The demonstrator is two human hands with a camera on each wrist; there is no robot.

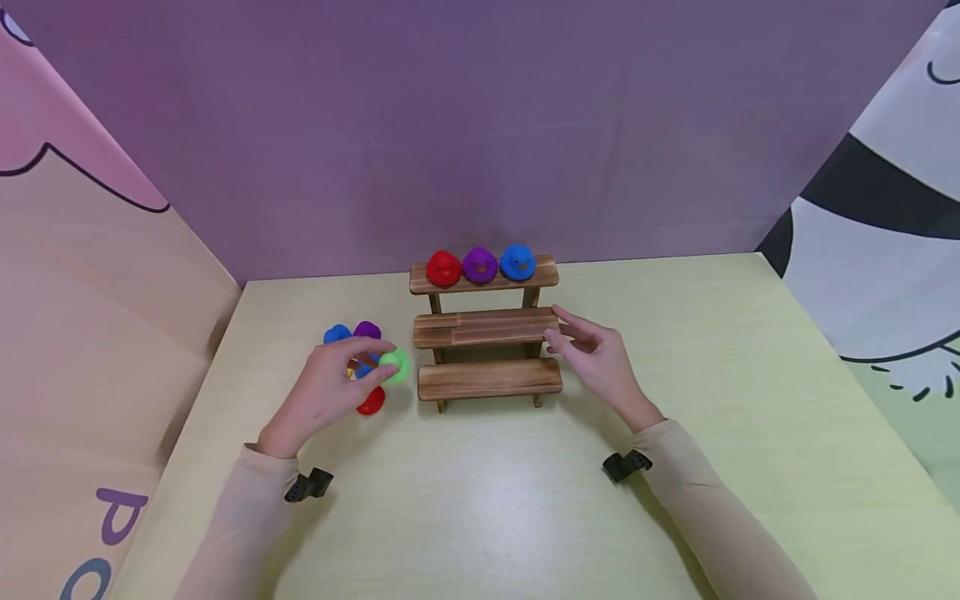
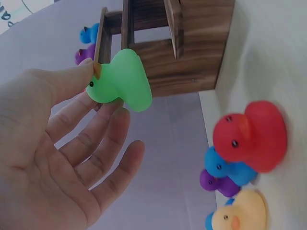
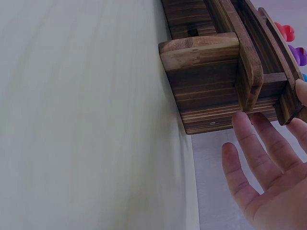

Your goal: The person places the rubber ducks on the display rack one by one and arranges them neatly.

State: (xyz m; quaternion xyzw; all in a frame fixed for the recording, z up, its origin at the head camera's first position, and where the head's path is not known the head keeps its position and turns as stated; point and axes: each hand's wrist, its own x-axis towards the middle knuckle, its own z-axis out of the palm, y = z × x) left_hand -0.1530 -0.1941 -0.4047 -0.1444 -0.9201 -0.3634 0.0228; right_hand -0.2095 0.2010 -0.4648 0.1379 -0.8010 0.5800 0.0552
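Fingers [image 1: 369, 343] of the left hand [image 1: 321, 388] are pinching a green duck [image 1: 397, 363], holding it roughly upright above the table [image 1: 480, 508], just beside the left end of a wooden stand [image 1: 491, 380]. Right hand [image 1: 602, 360] is holding the stand's right end, thumb and index apparently gripping lightly, other fingers extending loosely. Step in hand is looking like a carry from pile to stand; next move is probably calling for shifting the duck rightward over a shelf, lowering it level and letting go, without tipping the stand. Near the left hand, a loose red duck [image 2: 261, 136], yellow duck [image 2: 250, 207], two loose blue ducks [image 2: 234, 166] and a loose purple duck [image 1: 367, 329] are sitting on the table. No box or tray is showing; the stand is doing the holding. Farther back, its top shelf [image 1: 547, 272] is carrying a shelved red duck [image 1: 444, 269], shelved purple duck [image 1: 480, 265] and shelved blue duck [image 1: 517, 262], left to right.
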